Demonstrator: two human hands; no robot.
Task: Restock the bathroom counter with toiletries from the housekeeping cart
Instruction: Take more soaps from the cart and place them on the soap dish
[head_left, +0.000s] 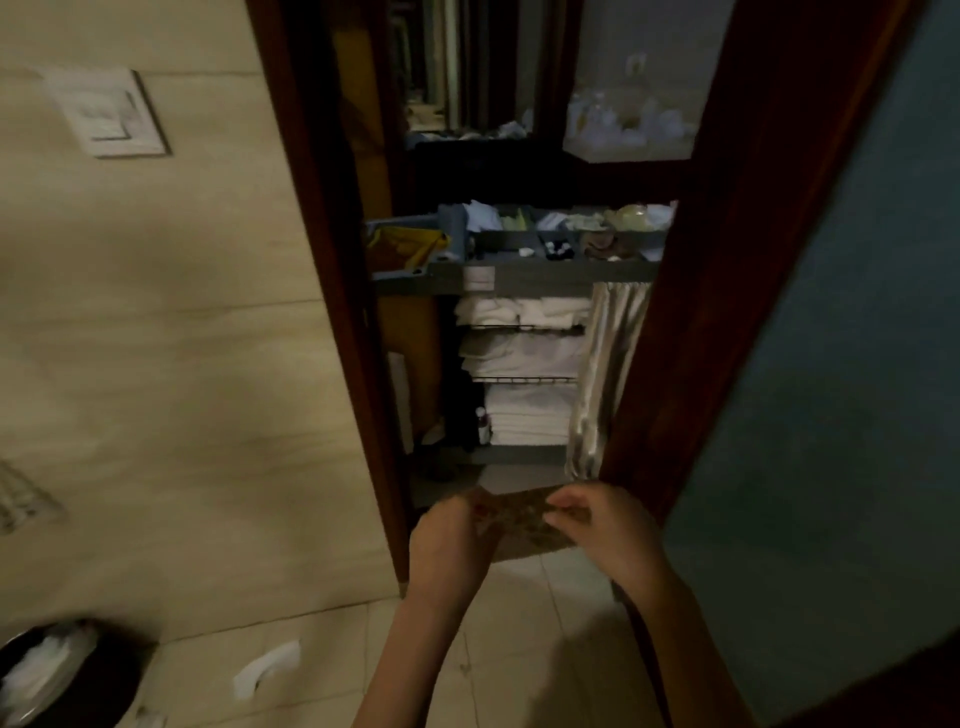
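The grey housekeeping cart (519, 273) stands just outside the doorway, straight ahead. Its top tray holds small bottles, sachets and cloths, too blurred to tell apart. Folded white towels (524, 353) fill the shelves below. Both my hands are raised in front of me, low in the doorway and well short of the cart. My left hand (452, 535) and my right hand (597, 530) have curled fingers, and each pinches one end of a flat brown patterned packet (519, 519) between them. The packet is blurred, so I cannot read what it is.
A dark wooden door frame (332, 312) bounds the opening on the left, and the open door (727, 312) narrows it on the right. A black bin with white waste (62, 675) sits at the lower left. A white scrap (267, 670) lies on the tiled floor.
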